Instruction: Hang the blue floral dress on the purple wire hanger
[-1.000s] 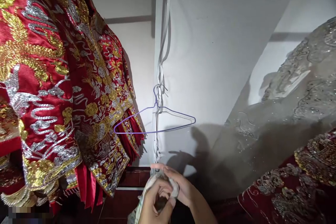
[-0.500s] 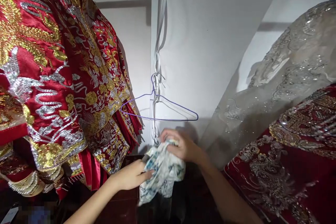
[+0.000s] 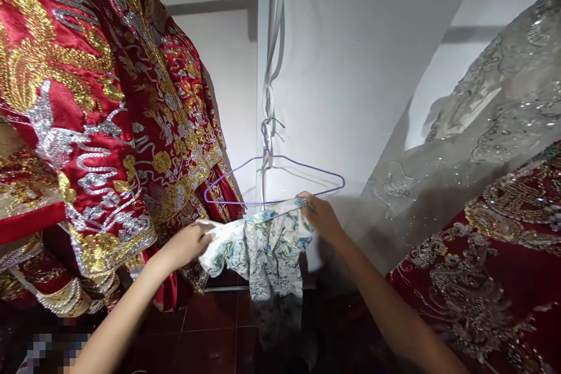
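A white garment (image 3: 272,245) with a blue and green pattern is stretched between my two hands, its lower part hanging down into shadow. My left hand (image 3: 189,245) is closed on its left end, and my right hand (image 3: 321,216) grips its upper right edge. Just above it hangs a purple wire hanger (image 3: 302,165) with nothing on it. The hanger's hook is caught on a white cord (image 3: 269,93). My right fingertips are close to the hanger's lower bar; I cannot tell whether they touch it.
Red jackets (image 3: 175,93) with gold and silver embroidery hang at the left. On the right are a sparkling white gown (image 3: 495,111) and a dark red beaded garment (image 3: 473,280). A pale wall (image 3: 350,70) stands behind, above a dark red tiled floor (image 3: 210,327).
The bunched garment has been spread out sideways and raised towards the hanger. My left hand moved left and up, my right hand slightly right and up.
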### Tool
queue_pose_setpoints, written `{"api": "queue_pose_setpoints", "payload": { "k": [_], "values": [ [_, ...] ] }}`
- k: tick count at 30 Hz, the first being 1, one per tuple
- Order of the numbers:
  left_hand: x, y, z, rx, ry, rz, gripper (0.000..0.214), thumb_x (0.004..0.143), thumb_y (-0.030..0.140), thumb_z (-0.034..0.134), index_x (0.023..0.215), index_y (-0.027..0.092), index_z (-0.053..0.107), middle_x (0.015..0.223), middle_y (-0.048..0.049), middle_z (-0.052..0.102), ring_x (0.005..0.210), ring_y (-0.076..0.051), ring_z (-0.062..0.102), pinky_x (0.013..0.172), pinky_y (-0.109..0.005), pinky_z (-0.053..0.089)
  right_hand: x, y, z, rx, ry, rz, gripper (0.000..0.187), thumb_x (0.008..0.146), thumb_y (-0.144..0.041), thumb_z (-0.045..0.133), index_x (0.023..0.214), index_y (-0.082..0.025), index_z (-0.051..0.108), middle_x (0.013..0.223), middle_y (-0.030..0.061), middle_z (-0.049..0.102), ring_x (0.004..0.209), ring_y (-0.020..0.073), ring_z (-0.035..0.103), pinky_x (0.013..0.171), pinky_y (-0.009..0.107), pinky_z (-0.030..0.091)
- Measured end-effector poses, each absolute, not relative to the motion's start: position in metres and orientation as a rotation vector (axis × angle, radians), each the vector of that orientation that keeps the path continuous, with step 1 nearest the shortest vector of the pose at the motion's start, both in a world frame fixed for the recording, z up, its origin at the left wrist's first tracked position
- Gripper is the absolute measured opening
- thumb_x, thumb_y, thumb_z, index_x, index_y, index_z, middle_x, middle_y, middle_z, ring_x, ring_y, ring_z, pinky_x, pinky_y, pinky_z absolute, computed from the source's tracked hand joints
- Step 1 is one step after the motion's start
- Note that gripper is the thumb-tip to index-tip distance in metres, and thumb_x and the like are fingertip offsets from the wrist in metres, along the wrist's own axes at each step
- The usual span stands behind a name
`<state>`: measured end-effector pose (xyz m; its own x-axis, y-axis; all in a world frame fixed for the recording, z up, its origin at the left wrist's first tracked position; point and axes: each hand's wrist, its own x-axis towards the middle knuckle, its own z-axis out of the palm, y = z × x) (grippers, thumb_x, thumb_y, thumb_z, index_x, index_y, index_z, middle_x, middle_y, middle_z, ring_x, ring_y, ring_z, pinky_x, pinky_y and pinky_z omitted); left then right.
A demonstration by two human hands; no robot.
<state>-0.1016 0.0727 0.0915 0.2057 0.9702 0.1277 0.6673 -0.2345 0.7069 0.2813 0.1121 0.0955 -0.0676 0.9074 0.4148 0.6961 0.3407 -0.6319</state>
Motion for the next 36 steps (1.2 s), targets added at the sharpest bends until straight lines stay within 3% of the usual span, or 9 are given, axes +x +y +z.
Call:
{"api": "queue_pose_setpoints", "payload": {
  "k": [3,7,16,19,24,28,30,33,36],
  "values": [
    [-0.094,0.094,0.106,1.992,1.518,1.127,0.032,0.080,0.039,0.067,0.104,0.018,0.073,0.132,-0.0134,0.066,0.133,-0.034,0.050,0.117,-0.042,0.028,0.300,0.115,0.110,-1.348,-1.858,0.304,0.014,0.082,-0.029,0.047,0.076,-0.023,0.059,0.058,-0.0030,0.054,0.058,0.0163,0.049,0.059,0.026,0.033],
    [-0.072,0.122,0.129,2.046,1.308,1.392,0.024,0.086,0.033,0.060,0.103,0.021,0.070,0.154,-0.0062,0.045,0.149,-0.027,0.028,0.124,-0.039,0.013,0.306,0.117,0.123,-1.266,-1.854,0.295,0.029,0.085,-0.034,0.045,0.059,-0.022,0.039,0.054,-0.0028,0.045,0.057,0.0143,0.043,0.057,0.026,0.031],
    [-0.069,0.150,0.110,1.965,1.581,0.688,0.017,0.076,0.036,0.067,0.077,0.020,0.069,0.106,-0.0195,0.075,0.105,-0.039,0.068,0.094,-0.044,0.047,0.325,0.119,0.122,-1.424,-1.812,0.159,0.010,0.077,-0.026,0.047,0.069,-0.022,0.049,0.056,-0.0033,0.046,0.059,0.0154,0.045,0.057,0.025,0.028],
    [-0.068,0.150,0.121,2.041,1.767,0.757,0.025,0.087,0.040,0.053,0.093,0.020,0.069,0.114,-0.0193,0.072,0.103,-0.038,0.067,0.091,-0.043,0.046,0.324,0.120,0.123,-1.399,-1.870,0.241,0.011,0.076,-0.024,0.048,0.066,-0.022,0.046,0.053,-0.0042,0.038,0.054,0.0136,0.037,0.055,0.026,0.025],
    [-0.040,0.157,0.153,2.198,1.710,1.077,0.038,0.097,0.040,0.038,0.116,0.023,0.067,0.091,-0.0080,0.074,0.081,-0.026,0.067,0.078,-0.032,0.047,0.308,0.122,0.123,-1.270,-1.945,0.385,0.020,0.079,-0.027,0.048,0.061,-0.022,0.041,0.053,-0.0022,0.040,0.057,0.0152,0.042,0.055,0.026,0.028],
    [-0.020,0.161,0.154,2.088,1.298,1.343,0.037,0.097,0.040,0.041,0.112,0.018,0.068,0.094,-0.0047,0.071,0.082,-0.020,0.062,0.073,-0.025,0.046,0.306,0.117,0.121,-1.198,-1.962,0.460,0.010,0.076,-0.023,0.052,0.079,-0.023,0.061,0.063,-0.0001,0.057,0.067,0.0193,0.055,0.060,0.027,0.037],
    [-0.021,0.159,0.151,2.037,1.240,1.333,0.035,0.096,0.040,0.045,0.110,0.018,0.069,0.084,-0.0026,0.068,0.073,-0.018,0.058,0.066,-0.024,0.043,0.316,0.114,0.122,-1.207,-1.811,0.388,0.034,0.073,-0.021,0.056,0.106,-0.025,0.065,0.063,-0.0027,0.058,0.063,0.0179,0.054,0.059,0.026,0.039],
    [-0.029,0.154,0.154,1.962,1.108,1.190,0.034,0.095,0.042,0.050,0.104,0.017,0.071,0.079,-0.0027,0.066,0.068,-0.017,0.056,0.060,-0.023,0.041,0.340,0.116,0.129,-1.248,-1.444,0.224,0.077,0.069,-0.023,0.068,0.142,-0.025,0.046,0.063,-0.0055,0.060,0.057,0.0157,0.052,0.057,0.025,0.040],
    [-0.037,0.150,0.166,1.871,0.993,1.008,0.035,0.094,0.045,0.052,0.100,0.017,0.072,0.084,-0.0047,0.068,0.070,-0.017,0.058,0.061,-0.024,0.042,0.363,0.131,0.144,-1.327,-1.422,0.181,0.074,0.068,-0.030,0.074,0.139,-0.023,0.054,0.080,0.0020,0.070,0.068,0.0186,0.060,0.063,0.027,0.044]
  ]
}}
